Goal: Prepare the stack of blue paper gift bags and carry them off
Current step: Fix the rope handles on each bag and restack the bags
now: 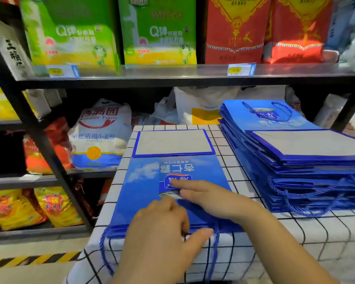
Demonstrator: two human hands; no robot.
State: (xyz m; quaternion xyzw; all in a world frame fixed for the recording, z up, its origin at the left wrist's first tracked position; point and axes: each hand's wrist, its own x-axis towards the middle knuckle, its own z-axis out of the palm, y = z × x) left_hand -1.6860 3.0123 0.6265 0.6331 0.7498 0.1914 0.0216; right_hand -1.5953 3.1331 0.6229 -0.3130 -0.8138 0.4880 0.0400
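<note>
Where the desk [324, 230], draped in a white cloth with a black grid, ends at its near-left corner, the small stack of blue paper gift bags [143, 193] lies flat right up to the front edge, and its blue cord handles [104, 249] dangle over the drop. Bare cloth shows in a narrow strip to the left of this stack and in a wider strip near the front right. Just beside it on the right stands a much taller pile of the same bags [307, 173], close but apart, filling the right side of the desk. Behind the desk, a black metal shelf rack [49, 160] closes off the far and left sides.

Each bag is folded flat, blue with a cloud print, a white and red label and upside-down characters; the grey folded bottom panel [173, 142] with a blue border points away from the person.

Of the two hands, the left hand [162, 232] rests on the stack's near edge, its grip curled on the bag tops with the thumb [199, 235] stretched along the edge. The right hand [205, 195] lies flat on the top bag, grip released, fingers spread over the label.

On the rack's shelves sit green boxes [158, 31], red packages [236, 29], a white flour sack [101, 136] and yellow packets [57, 206].
</note>
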